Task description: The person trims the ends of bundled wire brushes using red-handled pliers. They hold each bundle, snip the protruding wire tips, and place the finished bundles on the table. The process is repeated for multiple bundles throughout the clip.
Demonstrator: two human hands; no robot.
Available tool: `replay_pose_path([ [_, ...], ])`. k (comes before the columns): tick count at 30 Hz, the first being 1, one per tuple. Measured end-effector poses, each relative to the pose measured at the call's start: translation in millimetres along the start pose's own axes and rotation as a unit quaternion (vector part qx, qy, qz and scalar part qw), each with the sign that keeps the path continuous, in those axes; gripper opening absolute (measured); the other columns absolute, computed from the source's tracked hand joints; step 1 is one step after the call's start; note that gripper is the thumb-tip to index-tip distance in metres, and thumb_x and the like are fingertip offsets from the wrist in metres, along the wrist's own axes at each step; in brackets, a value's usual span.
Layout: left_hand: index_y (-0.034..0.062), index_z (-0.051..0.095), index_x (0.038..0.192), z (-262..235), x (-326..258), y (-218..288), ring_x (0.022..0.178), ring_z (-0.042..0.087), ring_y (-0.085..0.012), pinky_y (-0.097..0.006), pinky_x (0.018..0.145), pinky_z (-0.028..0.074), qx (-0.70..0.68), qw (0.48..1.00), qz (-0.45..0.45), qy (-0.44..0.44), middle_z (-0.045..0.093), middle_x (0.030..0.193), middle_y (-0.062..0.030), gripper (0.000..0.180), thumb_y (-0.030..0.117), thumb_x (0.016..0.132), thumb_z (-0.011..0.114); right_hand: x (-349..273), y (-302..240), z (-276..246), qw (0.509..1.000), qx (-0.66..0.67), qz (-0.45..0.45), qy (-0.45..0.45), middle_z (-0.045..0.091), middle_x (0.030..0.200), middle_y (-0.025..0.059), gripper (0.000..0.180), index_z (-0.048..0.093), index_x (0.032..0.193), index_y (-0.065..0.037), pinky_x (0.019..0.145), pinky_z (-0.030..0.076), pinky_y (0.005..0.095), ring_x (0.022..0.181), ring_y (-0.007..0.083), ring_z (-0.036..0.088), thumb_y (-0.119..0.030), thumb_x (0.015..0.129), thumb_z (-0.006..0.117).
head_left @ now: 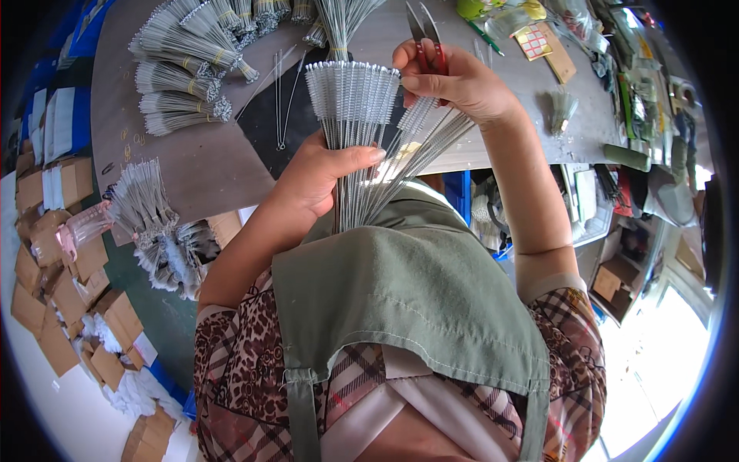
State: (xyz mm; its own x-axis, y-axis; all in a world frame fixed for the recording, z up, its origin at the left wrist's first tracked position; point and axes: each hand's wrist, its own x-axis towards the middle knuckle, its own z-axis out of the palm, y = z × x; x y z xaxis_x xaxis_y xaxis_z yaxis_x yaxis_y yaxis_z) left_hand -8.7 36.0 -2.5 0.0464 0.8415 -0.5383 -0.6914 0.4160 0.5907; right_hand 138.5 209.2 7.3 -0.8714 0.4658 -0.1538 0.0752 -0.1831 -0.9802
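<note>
A fanned bundle of thin wire tube brushes [352,96] stands upright in front of my apron, white bristle ends up. My left hand [319,173] is wrapped round its stems, thumb across the front. To the right, several brushes [439,146] splay away from the main bundle. My right hand [469,85] holds scissors [431,29] with red handles, blades pointing away from me and slightly parted. The right fingertips are beside the bundle's top right edge; whether they also pinch a brush I cannot tell.
Tied bundles of brushes [181,73] lie at the table's far left, with another bundle [337,27] beyond my hands. Loose brushes [281,115] rest on a dark mat [269,146]. More brushes [146,200] hang at the left edge. Cardboard boxes [73,285] are piled lower left.
</note>
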Motion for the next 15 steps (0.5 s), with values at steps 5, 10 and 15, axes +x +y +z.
replay_pose_path([
  [5, -0.0023, 0.056, 0.099, 6.6, -1.6, -1.5, 0.076, 0.059, -0.0148, -0.029, 0.068, 0.05, 0.013, 1.0, 0.0, -0.01, 0.061, 0.087, -0.008, 0.027, 0.001, 0.074, 0.065, -10.5, 0.4, -7.1, 0.999, -0.001, 0.012, -0.033, 0.052, 0.068, -0.0052, 0.024, 0.054, 0.08, -0.011, 0.051, 0.036, 0.0165, 0.062, 0.0018, 0.05, -0.028, 0.077, 0.07],
  [10, -0.0025, 0.056, 0.099, 8.9, -3.5, -3.4, 0.074, 0.059, -0.0152, -0.029, 0.066, 0.05, 0.022, 0.999, 0.02, -0.022, 0.061, 0.086, -0.0082, 0.026, 0.001, 0.074, 0.064, -14.7, 7.1, -12.0, 0.999, -0.013, 0.012, -0.041, 0.044, 0.066, -0.0038, 0.035, 0.049, 0.075, -0.01, 0.058, 0.041, 0.0197, 0.059, 0.0049, 0.042, -0.038, 0.075, 0.07],
  [15, -0.0025, 0.056, 0.098, 9.4, -5.6, -2.4, 0.072, 0.059, -0.015, -0.029, 0.064, 0.049, 0.051, 0.998, 0.018, -0.037, 0.061, 0.083, -0.0085, 0.025, 0.003, 0.075, 0.063, -16.9, 2.7, -8.3, 0.996, 0.031, -0.037, -0.074, 0.044, 0.066, -0.0034, 0.034, 0.049, 0.073, -0.01, 0.055, 0.038, 0.0203, 0.062, 0.0047, 0.045, -0.036, 0.075, 0.07],
])
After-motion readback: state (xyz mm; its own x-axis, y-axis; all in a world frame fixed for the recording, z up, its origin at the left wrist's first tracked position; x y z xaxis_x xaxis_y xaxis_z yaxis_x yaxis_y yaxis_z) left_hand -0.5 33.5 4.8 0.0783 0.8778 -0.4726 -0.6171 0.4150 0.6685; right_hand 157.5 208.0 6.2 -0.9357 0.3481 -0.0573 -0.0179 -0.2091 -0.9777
